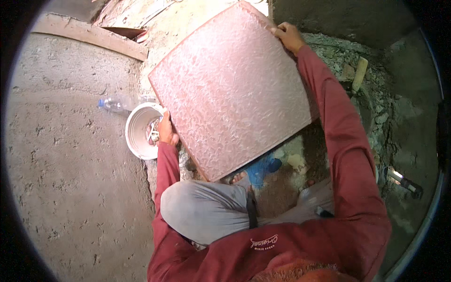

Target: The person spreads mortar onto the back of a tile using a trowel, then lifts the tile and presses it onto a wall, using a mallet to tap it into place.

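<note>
A large square tile (230,94), pinkish and mottled with a shiny wavy surface, is held tilted in front of me between both hands. My right hand (289,37) is closed on its far right edge, fingers on the upper face near the corner. My left hand (167,129) is closed at its left edge, with some fingers hidden. Right beside that hand stands a white plastic bucket (136,134) with small pale pieces inside; the hand overlaps its rim. My bent knee lies just below the tile's near corner.
A clear plastic bottle (117,104) with a blue cap lies behind the bucket. A wooden plank (89,35) runs along the rough wall at far left. Blue plastic (263,170) lies by my foot. Rubble, a wooden handle (360,74) and a black cylindrical tool (408,184) are at right.
</note>
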Demonstrator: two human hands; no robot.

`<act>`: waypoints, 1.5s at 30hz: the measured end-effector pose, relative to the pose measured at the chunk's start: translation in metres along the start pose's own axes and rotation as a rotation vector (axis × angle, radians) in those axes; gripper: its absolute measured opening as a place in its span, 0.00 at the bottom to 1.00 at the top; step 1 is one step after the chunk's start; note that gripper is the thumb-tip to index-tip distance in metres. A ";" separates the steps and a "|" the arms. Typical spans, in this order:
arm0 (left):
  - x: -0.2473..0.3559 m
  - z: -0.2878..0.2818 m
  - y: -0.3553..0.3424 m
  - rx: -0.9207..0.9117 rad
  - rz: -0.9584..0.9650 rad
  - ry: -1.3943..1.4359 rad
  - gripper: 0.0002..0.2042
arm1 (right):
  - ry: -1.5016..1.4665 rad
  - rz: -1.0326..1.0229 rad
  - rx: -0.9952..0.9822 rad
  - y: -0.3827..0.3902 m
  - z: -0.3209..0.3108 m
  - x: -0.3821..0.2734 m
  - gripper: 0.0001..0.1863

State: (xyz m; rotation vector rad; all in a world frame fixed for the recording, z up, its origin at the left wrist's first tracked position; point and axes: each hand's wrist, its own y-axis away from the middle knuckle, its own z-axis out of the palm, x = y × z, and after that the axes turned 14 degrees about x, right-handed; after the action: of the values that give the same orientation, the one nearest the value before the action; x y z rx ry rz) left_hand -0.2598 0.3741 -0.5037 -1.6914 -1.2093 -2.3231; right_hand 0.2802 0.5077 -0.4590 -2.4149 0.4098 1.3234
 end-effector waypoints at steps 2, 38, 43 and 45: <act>0.004 0.000 0.008 -0.075 0.004 -0.026 0.20 | 0.063 0.031 -0.024 0.007 0.000 0.001 0.28; -0.006 0.010 0.001 -0.437 -0.079 0.038 0.28 | 0.801 0.285 -0.031 0.180 -0.331 0.143 0.42; -0.009 0.018 -0.009 -0.434 -0.112 0.012 0.29 | 0.379 0.582 -0.044 0.186 -0.329 0.170 0.48; -0.008 0.016 -0.008 -0.433 -0.124 0.015 0.30 | 0.371 0.408 0.140 0.194 -0.316 0.164 0.47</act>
State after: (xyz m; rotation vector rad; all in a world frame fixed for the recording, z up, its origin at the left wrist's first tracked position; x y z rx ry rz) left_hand -0.2469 0.3858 -0.5132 -1.7446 -0.8737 -2.8306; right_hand 0.5209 0.1822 -0.4733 -2.5392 1.1049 0.9372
